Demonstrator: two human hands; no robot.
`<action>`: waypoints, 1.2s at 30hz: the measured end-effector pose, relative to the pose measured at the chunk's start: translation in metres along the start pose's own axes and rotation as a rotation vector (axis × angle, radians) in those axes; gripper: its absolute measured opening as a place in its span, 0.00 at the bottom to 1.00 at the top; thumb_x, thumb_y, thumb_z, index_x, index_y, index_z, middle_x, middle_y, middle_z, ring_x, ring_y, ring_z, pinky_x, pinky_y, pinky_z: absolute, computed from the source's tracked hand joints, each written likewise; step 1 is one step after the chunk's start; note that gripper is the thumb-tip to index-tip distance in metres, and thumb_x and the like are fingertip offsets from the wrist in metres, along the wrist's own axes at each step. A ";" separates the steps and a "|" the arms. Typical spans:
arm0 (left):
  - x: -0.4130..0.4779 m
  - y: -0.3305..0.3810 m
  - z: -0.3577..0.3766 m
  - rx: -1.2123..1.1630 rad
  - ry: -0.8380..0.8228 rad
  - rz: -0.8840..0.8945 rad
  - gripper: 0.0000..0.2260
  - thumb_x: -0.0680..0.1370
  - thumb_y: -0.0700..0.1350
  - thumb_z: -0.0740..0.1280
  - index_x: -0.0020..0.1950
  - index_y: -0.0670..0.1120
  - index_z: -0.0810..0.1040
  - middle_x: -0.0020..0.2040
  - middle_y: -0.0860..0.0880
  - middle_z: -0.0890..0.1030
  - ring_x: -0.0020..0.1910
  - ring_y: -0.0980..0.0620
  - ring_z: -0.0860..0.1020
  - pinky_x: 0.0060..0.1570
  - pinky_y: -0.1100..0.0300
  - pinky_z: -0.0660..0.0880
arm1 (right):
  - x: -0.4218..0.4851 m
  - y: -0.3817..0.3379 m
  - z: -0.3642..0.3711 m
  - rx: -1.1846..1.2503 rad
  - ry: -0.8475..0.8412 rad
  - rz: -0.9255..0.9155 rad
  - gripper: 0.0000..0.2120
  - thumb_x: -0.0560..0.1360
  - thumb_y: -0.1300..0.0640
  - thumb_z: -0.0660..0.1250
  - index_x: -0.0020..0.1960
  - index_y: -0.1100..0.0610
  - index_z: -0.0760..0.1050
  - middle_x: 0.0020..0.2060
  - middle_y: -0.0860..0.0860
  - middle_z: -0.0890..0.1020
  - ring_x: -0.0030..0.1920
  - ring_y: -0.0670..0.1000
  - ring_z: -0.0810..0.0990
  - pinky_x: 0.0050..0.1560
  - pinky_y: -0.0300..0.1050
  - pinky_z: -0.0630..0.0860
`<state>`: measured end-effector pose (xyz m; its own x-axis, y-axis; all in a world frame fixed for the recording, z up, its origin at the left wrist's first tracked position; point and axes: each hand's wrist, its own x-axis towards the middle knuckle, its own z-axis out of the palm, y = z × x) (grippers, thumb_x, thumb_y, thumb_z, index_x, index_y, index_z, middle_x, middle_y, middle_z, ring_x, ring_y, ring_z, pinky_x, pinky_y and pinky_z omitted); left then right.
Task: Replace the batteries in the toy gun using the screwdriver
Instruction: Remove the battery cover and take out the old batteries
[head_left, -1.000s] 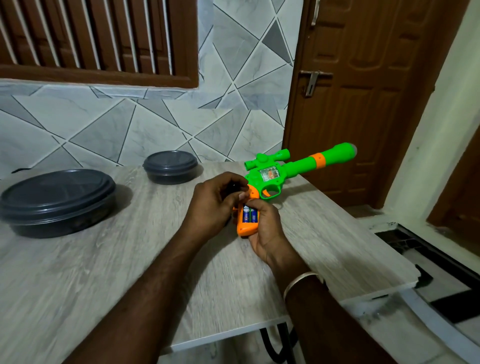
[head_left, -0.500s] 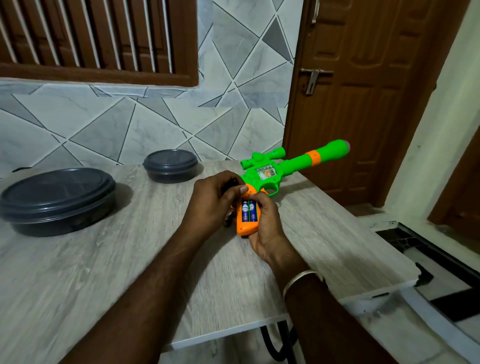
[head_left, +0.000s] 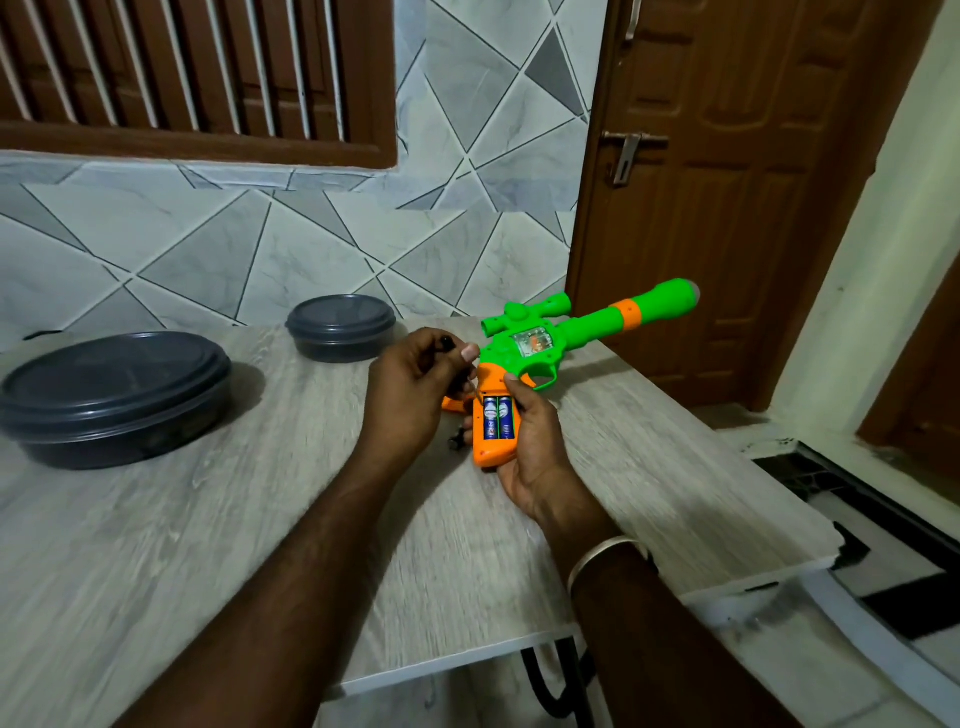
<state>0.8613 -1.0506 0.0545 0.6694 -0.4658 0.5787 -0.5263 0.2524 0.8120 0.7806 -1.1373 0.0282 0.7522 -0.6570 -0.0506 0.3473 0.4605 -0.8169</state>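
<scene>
right hand (head_left: 524, 441) wrapped around the orange grip of the toy gun (head_left: 545, 348), fingers curled behind it, thumb up near the trigger guard; gun held just above the table (head_left: 208, 545), barrel pointing away and to the right of both hands; battery bay in the grip faces up and is uncovered, two blue batteries (head_left: 497, 423) sitting side by side in it; left hand (head_left: 410, 395) closed on a dark-handled screwdriver (head_left: 457, 374), tip angled down toward the top left corner of the bay, right beside the right thumb; an orange piece (head_left: 452, 404) lies on the table under the left hand (probably the bay cover, mostly hidden); a small dark bit (head_left: 458, 442) sits just left of the grip, can't tell what it is; judgement: cover-off stage done, step in hand looks like prying a cell out or seating it, can't tell if these are old or new cells; next move calls for a light lever at the cell end without slipping onto the right thumb, grip kept steady; two lidded dark bowls well left of the hands, not involved
</scene>
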 end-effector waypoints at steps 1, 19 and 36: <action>0.000 0.000 0.000 0.013 0.010 0.012 0.06 0.80 0.41 0.70 0.48 0.38 0.82 0.38 0.41 0.84 0.36 0.49 0.83 0.41 0.54 0.82 | 0.000 0.000 0.000 0.009 -0.005 -0.001 0.17 0.81 0.52 0.59 0.62 0.63 0.75 0.31 0.55 0.81 0.26 0.50 0.79 0.26 0.39 0.76; -0.008 0.005 0.005 0.300 -0.068 0.275 0.03 0.77 0.43 0.73 0.46 0.44 0.84 0.38 0.48 0.84 0.36 0.50 0.83 0.38 0.52 0.79 | -0.004 -0.004 0.001 0.082 -0.068 -0.015 0.13 0.82 0.55 0.57 0.45 0.56 0.78 0.30 0.51 0.83 0.27 0.49 0.81 0.28 0.40 0.77; -0.002 0.000 0.001 0.150 -0.077 0.152 0.05 0.77 0.43 0.73 0.45 0.41 0.83 0.38 0.45 0.84 0.39 0.44 0.85 0.41 0.43 0.82 | -0.001 -0.002 -0.001 -0.011 -0.012 0.004 0.13 0.81 0.50 0.59 0.48 0.55 0.79 0.36 0.55 0.82 0.32 0.52 0.79 0.32 0.44 0.71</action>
<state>0.8593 -1.0507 0.0527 0.5375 -0.4964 0.6817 -0.6941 0.1986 0.6919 0.7785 -1.1378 0.0291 0.7602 -0.6479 -0.0469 0.3380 0.4562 -0.8232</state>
